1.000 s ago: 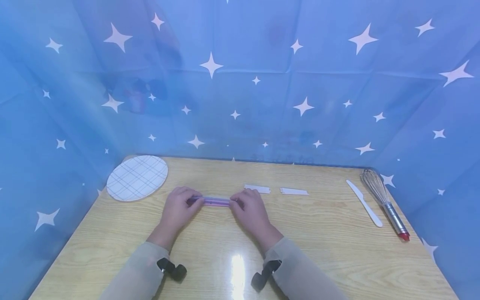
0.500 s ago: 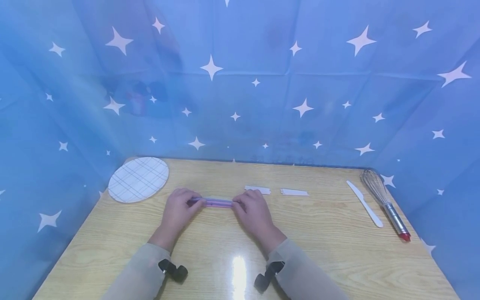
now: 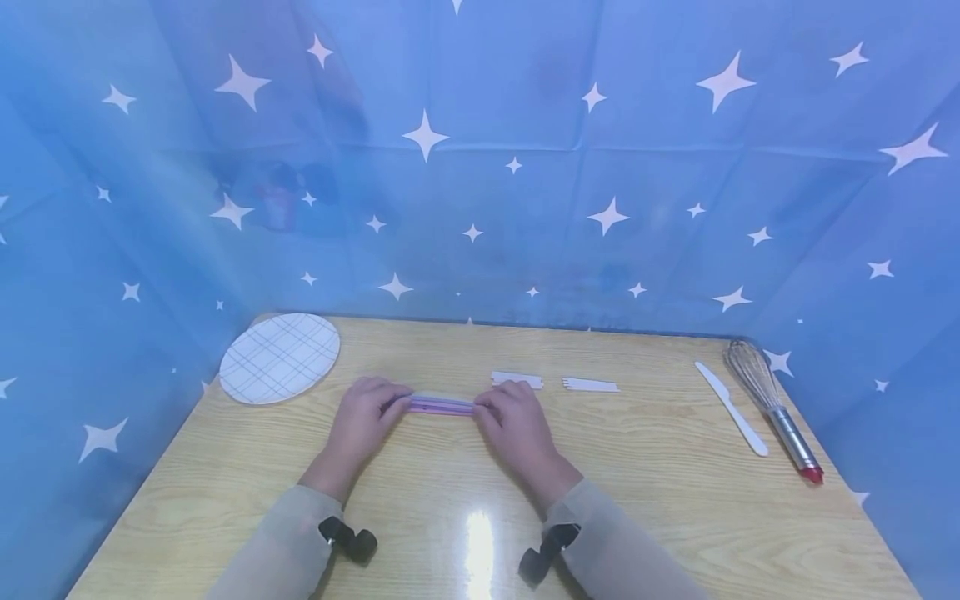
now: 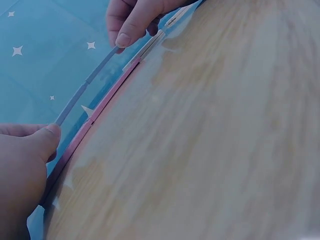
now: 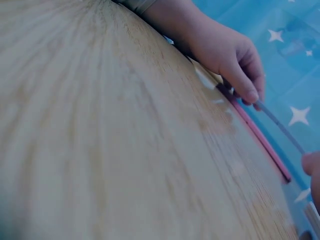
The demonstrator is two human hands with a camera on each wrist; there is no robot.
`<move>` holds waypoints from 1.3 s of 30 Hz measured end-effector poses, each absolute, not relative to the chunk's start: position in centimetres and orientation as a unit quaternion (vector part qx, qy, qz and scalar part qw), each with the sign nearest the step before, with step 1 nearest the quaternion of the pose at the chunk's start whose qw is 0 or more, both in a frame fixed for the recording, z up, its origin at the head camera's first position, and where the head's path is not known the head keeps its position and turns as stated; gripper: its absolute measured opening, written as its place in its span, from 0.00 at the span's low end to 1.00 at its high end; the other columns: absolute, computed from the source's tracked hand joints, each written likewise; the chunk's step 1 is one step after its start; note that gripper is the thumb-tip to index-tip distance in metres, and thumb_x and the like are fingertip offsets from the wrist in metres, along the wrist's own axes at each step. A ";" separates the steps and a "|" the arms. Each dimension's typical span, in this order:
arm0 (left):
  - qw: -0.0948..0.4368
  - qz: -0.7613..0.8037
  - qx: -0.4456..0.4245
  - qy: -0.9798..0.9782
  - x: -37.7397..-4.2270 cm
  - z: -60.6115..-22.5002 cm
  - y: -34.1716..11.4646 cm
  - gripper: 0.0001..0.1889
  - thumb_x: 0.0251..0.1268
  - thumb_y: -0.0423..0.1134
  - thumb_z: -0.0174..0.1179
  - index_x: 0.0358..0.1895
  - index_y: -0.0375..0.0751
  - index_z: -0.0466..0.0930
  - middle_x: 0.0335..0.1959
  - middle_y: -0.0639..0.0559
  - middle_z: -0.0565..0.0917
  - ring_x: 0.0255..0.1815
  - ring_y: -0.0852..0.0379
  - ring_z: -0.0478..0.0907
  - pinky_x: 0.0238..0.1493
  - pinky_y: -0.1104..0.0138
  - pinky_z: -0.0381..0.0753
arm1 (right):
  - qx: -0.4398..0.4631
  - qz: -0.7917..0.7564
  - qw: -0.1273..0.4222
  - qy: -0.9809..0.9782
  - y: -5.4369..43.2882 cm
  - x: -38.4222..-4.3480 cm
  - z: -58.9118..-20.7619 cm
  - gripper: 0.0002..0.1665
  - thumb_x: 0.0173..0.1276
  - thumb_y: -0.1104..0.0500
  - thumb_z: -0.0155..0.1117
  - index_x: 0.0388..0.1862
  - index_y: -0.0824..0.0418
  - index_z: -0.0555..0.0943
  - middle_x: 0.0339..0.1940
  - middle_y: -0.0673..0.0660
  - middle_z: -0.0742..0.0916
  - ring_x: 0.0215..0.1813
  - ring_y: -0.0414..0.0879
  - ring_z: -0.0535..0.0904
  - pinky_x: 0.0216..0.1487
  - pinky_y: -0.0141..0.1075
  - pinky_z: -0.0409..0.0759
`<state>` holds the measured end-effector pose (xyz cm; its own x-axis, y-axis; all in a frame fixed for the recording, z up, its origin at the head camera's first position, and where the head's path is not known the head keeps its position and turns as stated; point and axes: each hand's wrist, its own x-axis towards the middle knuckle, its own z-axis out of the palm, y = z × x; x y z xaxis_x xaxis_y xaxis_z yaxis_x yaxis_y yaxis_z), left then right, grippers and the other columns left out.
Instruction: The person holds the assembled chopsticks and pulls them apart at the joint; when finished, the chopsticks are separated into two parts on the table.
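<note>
Between both hands runs a thin blue-grey straw-like stick (image 4: 72, 104) with a joint partway along. My left hand (image 3: 366, 421) pinches its left end between thumb and fingers, and my right hand (image 3: 517, 421) pinches the other end. In both wrist views the stick is held above the table surface. Just below and parallel to it lies a pink stick (image 4: 107, 105) of similar shape, which has a joint too. Behind my right hand is a white strip-like piece (image 3: 525, 381), partly covered by the fingers in the head view.
Another white piece (image 3: 591, 385) with a jagged left end lies farther right. A round white checked plate (image 3: 280, 358) stands at the table's back left corner. Along the right side lie a white knife (image 3: 731, 408) and a whisk (image 3: 772, 408). A blue starred cloth (image 3: 480, 150) surrounds the table.
My right hand has slid a little to the right, so the gap between the hands has widened and more of the sticks shows. The left hand has barely moved.
</note>
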<state>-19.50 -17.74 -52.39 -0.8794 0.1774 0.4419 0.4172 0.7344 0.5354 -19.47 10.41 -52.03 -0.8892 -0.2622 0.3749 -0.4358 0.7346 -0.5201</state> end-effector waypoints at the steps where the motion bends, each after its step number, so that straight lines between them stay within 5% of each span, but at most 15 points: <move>1: 0.186 -0.326 -0.167 -0.912 -19.5 -52.4 -17.7 0.09 0.72 0.41 0.72 0.51 0.47 0.92 0.45 0.53 0.90 0.49 0.50 0.82 0.56 0.51 0.80 | 0.190 0.314 0.140 -0.919 10.5 -19.5 -52.0 0.06 0.76 0.51 0.70 0.47 0.47 0.91 0.45 0.42 0.86 0.52 0.43 0.75 0.56 0.41 0.78; 19: 0.193 -0.330 -0.225 -0.896 -19.7 -52.7 -17.8 0.12 0.72 0.34 0.70 0.55 0.46 0.91 0.46 0.51 0.91 0.50 0.49 0.84 0.58 0.50 0.82 | 0.193 0.342 0.145 -0.908 12.0 -19.1 -51.7 0.05 0.74 0.53 0.73 0.46 0.47 0.91 0.43 0.41 0.85 0.49 0.41 0.75 0.53 0.41 0.79; 24: 0.195 -0.328 -0.223 -0.897 -19.6 -52.8 -17.4 0.12 0.71 0.33 0.71 0.54 0.47 0.92 0.45 0.53 0.91 0.48 0.51 0.83 0.56 0.52 0.82 | 0.199 0.339 0.152 -0.907 12.5 -19.1 -51.9 0.05 0.75 0.53 0.72 0.46 0.48 0.91 0.44 0.42 0.86 0.50 0.43 0.77 0.59 0.45 0.78; 31: 0.186 -0.311 -0.238 -0.901 -19.3 -52.8 -15.4 0.10 0.72 0.36 0.71 0.52 0.49 0.92 0.42 0.56 0.90 0.46 0.54 0.83 0.54 0.55 0.82 | 0.195 0.341 0.167 -0.904 14.8 -18.7 -52.7 0.04 0.75 0.54 0.72 0.45 0.47 0.91 0.43 0.40 0.85 0.50 0.42 0.75 0.53 0.43 0.78; 39: 0.165 -0.302 -0.222 -0.912 -19.4 -52.7 -14.0 0.07 0.73 0.45 0.71 0.50 0.54 0.92 0.42 0.63 0.88 0.45 0.60 0.80 0.54 0.58 0.79 | 0.194 0.349 0.175 -0.900 16.8 -18.7 -52.4 0.03 0.74 0.54 0.73 0.43 0.47 0.91 0.43 0.41 0.86 0.54 0.45 0.78 0.77 0.54 0.65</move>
<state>-19.44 -14.05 -52.67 -0.8465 0.3053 0.4361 0.5052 0.7188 0.4776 -18.69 16.84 -52.39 -0.8635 -0.2275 0.4502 -0.4716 0.6807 -0.5606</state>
